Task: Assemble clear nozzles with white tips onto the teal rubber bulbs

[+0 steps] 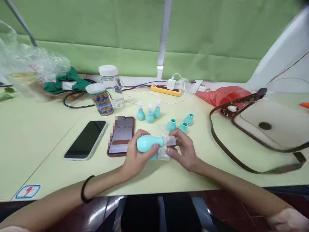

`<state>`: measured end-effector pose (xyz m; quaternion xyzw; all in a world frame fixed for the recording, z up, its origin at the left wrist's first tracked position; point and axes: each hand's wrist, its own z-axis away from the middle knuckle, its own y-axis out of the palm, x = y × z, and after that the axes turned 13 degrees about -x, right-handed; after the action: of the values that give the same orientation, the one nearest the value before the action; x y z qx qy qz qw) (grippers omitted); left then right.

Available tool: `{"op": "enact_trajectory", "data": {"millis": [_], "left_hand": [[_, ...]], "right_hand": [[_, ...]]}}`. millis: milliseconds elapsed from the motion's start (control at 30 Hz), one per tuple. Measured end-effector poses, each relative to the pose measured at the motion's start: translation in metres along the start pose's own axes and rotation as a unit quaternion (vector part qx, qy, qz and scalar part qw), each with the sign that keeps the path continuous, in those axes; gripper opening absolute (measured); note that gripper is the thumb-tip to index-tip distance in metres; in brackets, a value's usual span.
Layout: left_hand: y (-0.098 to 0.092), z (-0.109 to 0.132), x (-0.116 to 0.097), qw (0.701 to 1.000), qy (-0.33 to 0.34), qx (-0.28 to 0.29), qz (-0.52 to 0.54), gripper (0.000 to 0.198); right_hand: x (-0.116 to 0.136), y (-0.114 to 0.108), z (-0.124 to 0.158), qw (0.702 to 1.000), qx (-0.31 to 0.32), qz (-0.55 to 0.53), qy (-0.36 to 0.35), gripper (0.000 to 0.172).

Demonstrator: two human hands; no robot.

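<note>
In the middle of the table, my left hand is wrapped round a teal squeeze bulb, which lies sideways with its neck to the right. My right hand pinches the clear plastic tip at the bulb's neck. Just below, a second clear piece shows with some teal behind it, partly hidden by my fingers; I cannot tell whether it is held. Behind my hands stand three teal bulbs with whitish tips. Right of them lie three teal bulbs with open necks.
A dark-screened phone and a lit phone in a red case lie left of my hands. Behind them are a noodle cup and a clear bottle. A yellow power strip sits at the back; a strapped bag is at right.
</note>
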<state>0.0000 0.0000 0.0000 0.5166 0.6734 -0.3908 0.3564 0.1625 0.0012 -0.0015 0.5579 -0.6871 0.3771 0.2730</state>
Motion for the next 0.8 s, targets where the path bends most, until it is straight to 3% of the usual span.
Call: {"op": "enact_trajectory", "data": {"millis": [133, 233, 367, 500, 633, 800], "left_hand": [[0.002, 0.01, 0.0, 0.997, -0.01, 0.074, -0.009, 0.024], [0.001, 0.01, 0.001, 0.993, -0.022, 0.116, 0.0, 0.024], [0.001, 0.005, 0.0, 0.989, -0.024, 0.145, 0.015, 0.023], [0.002, 0.005, -0.004, 0.98, -0.059, 0.183, 0.056, 0.02], [0.001, 0.008, -0.01, 0.957, -0.105, 0.244, 0.118, 0.017], [-0.004, 0.004, -0.017, 0.932, -0.13, 0.306, 0.146, 0.015]], "right_hand": [[-0.001, -0.001, -0.002, 0.986, -0.011, 0.087, -0.139, 0.021], [-0.005, 0.001, -0.002, 0.952, -0.043, 0.127, -0.273, 0.02], [-0.007, 0.002, -0.001, 0.945, -0.045, 0.111, -0.305, 0.022], [-0.002, -0.001, -0.002, 0.973, -0.021, 0.061, -0.222, 0.032], [0.006, -0.003, -0.006, 0.995, 0.087, -0.038, -0.034, 0.043], [0.005, -0.002, -0.01, 0.945, 0.175, -0.182, 0.207, 0.048]]}}
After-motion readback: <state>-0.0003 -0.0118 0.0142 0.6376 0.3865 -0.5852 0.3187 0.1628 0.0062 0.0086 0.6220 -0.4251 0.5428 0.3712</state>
